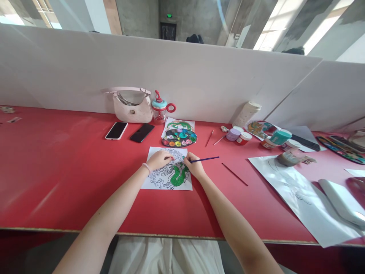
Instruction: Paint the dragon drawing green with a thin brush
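Observation:
A white sheet with a dragon line drawing (159,185) lies on the red table, part of the dragon painted green. My left hand (158,160), a pale band at its wrist, rests on the sheet's upper left; its fingers are loosely bent and apart from the thumb, holding nothing visible. At the sheet's right edge, my right hand (195,165) is closed around a paintbrush (209,158) with a dark blue handle pointing right. The brush tip is near the green area. Just beyond the sheet sits a paint palette (179,138) with many colours, partly over a coloured dragon picture (179,124).
Behind are a pink handbag (132,110), a drinking cup (159,110), a white phone (116,130) and a black phone (142,133). Rightward lie a thin brush (235,174), paint jars (243,138), a water container (288,158), a large paper (302,201) and a white case (342,201).

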Motion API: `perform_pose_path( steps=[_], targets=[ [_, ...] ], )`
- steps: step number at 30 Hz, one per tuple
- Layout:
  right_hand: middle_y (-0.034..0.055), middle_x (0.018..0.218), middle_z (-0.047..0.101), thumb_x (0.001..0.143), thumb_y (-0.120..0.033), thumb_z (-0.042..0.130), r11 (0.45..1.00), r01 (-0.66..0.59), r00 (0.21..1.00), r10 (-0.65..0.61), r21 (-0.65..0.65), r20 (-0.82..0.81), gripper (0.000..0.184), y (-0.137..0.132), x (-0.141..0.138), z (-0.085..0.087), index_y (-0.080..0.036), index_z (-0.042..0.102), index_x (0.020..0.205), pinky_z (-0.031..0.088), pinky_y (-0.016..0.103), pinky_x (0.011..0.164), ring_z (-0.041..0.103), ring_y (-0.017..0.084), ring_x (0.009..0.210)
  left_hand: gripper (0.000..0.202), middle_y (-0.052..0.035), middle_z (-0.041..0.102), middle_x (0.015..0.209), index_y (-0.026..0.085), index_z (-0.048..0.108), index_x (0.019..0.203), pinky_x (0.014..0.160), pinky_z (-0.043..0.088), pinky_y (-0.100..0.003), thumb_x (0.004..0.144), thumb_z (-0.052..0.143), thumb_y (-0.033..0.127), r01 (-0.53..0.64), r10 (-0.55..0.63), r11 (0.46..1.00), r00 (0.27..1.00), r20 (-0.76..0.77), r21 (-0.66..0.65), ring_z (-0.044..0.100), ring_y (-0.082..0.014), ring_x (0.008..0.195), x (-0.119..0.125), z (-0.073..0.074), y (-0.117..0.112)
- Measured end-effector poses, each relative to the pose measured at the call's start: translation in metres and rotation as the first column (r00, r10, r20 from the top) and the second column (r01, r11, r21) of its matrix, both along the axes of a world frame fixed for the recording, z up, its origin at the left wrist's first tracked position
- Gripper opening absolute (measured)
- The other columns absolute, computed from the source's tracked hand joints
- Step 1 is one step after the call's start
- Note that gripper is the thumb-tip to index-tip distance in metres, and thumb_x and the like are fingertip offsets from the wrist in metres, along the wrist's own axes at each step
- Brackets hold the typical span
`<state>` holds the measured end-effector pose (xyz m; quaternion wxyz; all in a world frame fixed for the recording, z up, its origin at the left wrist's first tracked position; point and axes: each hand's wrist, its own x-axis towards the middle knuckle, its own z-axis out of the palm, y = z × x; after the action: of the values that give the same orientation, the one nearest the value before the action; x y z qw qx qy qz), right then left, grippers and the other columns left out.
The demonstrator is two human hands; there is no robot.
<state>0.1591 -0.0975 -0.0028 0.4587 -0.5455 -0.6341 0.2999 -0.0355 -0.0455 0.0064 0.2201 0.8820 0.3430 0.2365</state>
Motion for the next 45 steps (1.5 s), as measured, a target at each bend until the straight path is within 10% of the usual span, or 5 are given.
perform_pose_path(
  steps=[45],
  targets=[
    [-0.0058, 0.053, 0.029, 0.073, -0.029, 0.047, 1.0, 0.011, 1.0, -0.011, -0.004, 0.0, 0.026, 0.0001, 0.0004, -0.0016, -0.021, 0.029, 0.057, 0.025, 0.022, 0.049, 0.028, 0.008, 0.052, 0.023, -0.0007, 0.07, 0.087, 0.022, 0.069, 0.084, 0.083, 0.044, -0.03, 0.083, 0.046, 0.023, 0.001, -0.001, 1.0, 1.0, 0.006, 0.002, 0.061, -0.0155, 0.088, -0.0004, -0.0005, 0.0001]
  ],
)
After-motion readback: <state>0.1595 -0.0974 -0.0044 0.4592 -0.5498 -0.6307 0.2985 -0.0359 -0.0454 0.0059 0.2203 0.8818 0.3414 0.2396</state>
